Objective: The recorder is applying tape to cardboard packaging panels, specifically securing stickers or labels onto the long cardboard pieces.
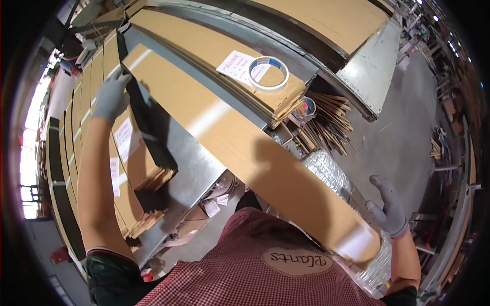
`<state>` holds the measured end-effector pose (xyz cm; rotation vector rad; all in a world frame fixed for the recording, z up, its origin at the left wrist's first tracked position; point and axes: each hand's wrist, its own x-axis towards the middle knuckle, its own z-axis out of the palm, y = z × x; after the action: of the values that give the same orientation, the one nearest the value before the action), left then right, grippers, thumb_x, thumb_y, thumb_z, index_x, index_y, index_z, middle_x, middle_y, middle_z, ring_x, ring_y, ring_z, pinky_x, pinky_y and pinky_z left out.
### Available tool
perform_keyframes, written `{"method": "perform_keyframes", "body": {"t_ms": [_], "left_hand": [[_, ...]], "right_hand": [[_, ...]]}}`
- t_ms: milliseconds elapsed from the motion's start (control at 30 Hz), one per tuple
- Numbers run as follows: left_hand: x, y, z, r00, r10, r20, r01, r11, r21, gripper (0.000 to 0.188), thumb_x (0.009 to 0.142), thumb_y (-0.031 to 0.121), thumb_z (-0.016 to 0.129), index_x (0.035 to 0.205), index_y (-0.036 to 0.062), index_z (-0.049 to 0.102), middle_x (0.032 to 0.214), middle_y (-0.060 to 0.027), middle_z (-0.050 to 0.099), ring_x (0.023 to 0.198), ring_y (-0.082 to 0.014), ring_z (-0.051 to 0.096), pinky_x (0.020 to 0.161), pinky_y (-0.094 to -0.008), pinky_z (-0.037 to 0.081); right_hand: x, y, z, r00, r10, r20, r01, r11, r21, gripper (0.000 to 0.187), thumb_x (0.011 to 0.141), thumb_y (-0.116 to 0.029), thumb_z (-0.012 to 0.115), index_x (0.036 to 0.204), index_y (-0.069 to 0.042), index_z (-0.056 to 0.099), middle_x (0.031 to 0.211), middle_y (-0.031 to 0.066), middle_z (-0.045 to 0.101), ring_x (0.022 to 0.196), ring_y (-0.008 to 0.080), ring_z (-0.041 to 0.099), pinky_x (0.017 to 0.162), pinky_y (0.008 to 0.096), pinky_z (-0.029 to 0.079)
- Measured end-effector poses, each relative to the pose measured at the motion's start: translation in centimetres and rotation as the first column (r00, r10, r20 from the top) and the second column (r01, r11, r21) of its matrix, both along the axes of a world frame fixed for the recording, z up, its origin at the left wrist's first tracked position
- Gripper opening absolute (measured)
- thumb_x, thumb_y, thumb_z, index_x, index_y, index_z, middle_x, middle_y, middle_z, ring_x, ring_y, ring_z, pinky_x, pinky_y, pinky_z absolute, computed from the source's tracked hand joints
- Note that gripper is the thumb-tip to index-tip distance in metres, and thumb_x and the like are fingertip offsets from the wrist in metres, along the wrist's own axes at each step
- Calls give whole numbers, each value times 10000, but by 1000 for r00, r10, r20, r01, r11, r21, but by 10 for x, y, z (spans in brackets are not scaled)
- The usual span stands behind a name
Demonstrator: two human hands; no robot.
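A long brown cardboard strip (235, 148) lies slantwise before me, with white bands across it. Its far end is over the metal table (196, 163), and its rounded near end reaches past my apron at the lower right. My left hand (111, 97), in a grey glove, is at the strip's far left corner with fingers bent against the edge; the fingertips are partly hidden. Off the near end, my gloved right hand (389, 209) is open, fingers apart and holding nothing. A shadow falls over the strip's near half.
A white tape roll (268, 73) and a paper label (236, 65) sit on a cardboard stack (199, 43) beyond the strip. Banded cardboard stacks (140, 173) stand at left. Thin offcuts (326, 122) and a film-wrapped bundle (326, 171) are at right.
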<state>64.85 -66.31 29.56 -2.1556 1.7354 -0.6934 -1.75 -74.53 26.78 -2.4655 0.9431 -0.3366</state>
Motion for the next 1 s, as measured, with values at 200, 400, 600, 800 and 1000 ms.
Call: {"method": "perform_keyframes", "body": {"t_ms": [200, 400, 600, 800, 1000], "left_hand": [[-86, -16, -35, 560, 84, -824, -36, 996, 77, 609, 893, 388, 639, 1379, 62, 471, 1441, -231, 422, 1289, -375, 470, 1041, -378, 404], [13, -58, -78, 578, 1, -816, -94, 994, -64, 642, 889, 372, 632, 1413, 64, 425, 1472, -249, 346, 1319, -381, 419, 1066, -364, 372], [-124, -98, 9, 568, -367, -737, 219, 930, -295, 124, 813, 134, 686, 879, 31, 669, 863, -102, 610, 716, -248, 616, 660, -313, 484], [-164, -117, -15, 422, -487, -765, 312, 870, -381, 126, 796, 139, 713, 812, 48, 629, 742, -94, 564, 667, -266, 575, 604, -335, 459], [-145, -95, -34, 302, -247, -921, 260, 951, -170, 135, 808, 138, 640, 915, 59, 618, 850, -118, 644, 797, -311, 623, 697, -370, 497]], "right_hand": [[88, -49, -21, 955, -197, 220, 63, 864, 500, 426, 979, -307, 516, 1240, 29, 542, 1182, 107, 589, 1125, 187, 557, 975, 323, 418], [235, -213, -80, 729, -407, 550, -372, 439, 818, 617, 979, -529, 440, 1276, 7, 516, 1167, 89, 593, 1085, 176, 564, 968, 322, 450], [294, -233, -104, 800, -426, 422, -310, 308, 899, 676, 956, -592, 441, 1258, 6, 530, 1178, 101, 605, 1082, 181, 579, 985, 327, 459], [306, -181, -101, 813, -306, 496, -441, 233, 867, 638, 1021, -501, 337, 1342, 37, 465, 1236, 102, 593, 1157, 166, 551, 1037, 310, 418], [264, -113, -110, 832, -305, 464, -143, 690, 709, 600, 1020, -502, 321, 1445, -82, 371, 1328, 98, 517, 1177, 171, 510, 1021, 328, 398]]}}
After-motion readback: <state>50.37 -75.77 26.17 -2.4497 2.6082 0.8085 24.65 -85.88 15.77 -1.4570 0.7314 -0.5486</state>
